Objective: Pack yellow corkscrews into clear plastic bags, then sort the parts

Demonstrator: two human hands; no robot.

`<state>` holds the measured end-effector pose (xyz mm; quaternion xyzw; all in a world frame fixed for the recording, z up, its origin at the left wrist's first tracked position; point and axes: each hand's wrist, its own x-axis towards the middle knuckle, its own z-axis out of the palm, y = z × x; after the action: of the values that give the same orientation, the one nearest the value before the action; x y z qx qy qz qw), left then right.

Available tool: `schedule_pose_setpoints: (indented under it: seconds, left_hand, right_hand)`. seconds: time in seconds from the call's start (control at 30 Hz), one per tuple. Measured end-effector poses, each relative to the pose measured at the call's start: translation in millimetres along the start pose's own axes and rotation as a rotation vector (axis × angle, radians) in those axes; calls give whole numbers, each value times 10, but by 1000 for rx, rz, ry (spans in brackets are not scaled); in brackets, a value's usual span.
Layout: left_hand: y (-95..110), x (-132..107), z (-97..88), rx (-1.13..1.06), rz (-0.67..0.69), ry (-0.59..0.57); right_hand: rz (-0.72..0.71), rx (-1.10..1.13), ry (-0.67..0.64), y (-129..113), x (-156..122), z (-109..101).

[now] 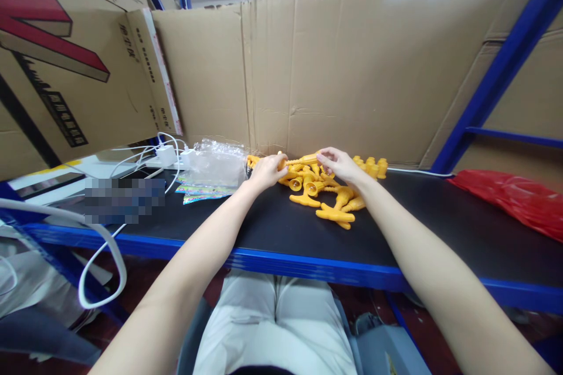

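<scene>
Above a pile of yellow plastic parts [311, 188], my two hands are at either end of a long yellow plastic piece [304, 160] with a ribbed shaft. My left hand [267, 171] is closed round its left end, thumb and fingers toward the back wall. At the right end, my right hand [338, 165] pinches it between thumb and fingertips. Several parts in the pile have T-shaped handles, such as the yellow handle [335, 214] nearest the front edge. Others show round cup-like ends. My fingers hide part of the held piece.
Yellow cup-shaped pieces [372, 166] stand in rows behind my right wrist. Left of the pile lie clear plastic bags [215, 164] over colourful printed cards [200, 194]. White cables [176, 146] and chargers are further left. A red plastic bag [510, 196] lies right; a cardboard wall [352, 70] stands behind.
</scene>
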<state>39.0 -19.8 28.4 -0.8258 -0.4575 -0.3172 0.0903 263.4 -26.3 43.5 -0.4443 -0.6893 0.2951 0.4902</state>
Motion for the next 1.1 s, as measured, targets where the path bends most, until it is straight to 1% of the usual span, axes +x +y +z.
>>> schedule_pose_setpoints:
  seconds: [0.13, 0.27, 0.4, 0.5, 0.57, 0.63, 0.73, 0.83, 0.97, 1.1]
  left_hand:
    - [-44, 16, 37, -69, -3, -11]
    - [-90, 31, 81, -181, -32, -56]
    - [-126, 47, 108, -282, -52, -114]
    - [-139, 58, 116, -361, -81, -182]
    - [-139, 56, 104, -374, -111, -189]
    - [-134, 41, 71, -310, -113, -138]
    - [-118, 7, 2, -140, -49, -27]
    - [-93, -17, -49, -23, 5, 44]
    - [-26, -24, -70, 37, 38, 65]
    - [60, -30, -85, 85, 58, 52]
  right_hand:
    - [-117, -46, 2, 67, 51, 3]
    - [-211, -91, -13, 122, 77, -14]
    - [-259, -132, -54, 145, 71, -33]
    - [-271, -148, -78, 143, 64, -42]
    - [-278, -162, -86, 126, 52, -52]
    - [-284, -185, -105, 96, 27, -64]
    - [-292, -258, -147, 44, -29, -70]
    - [-323, -449, -118, 10, -73, -46]
    - [-427, -793, -63, -11, -87, 8]
    - [-480, -916, -91, -12, -85, 36]
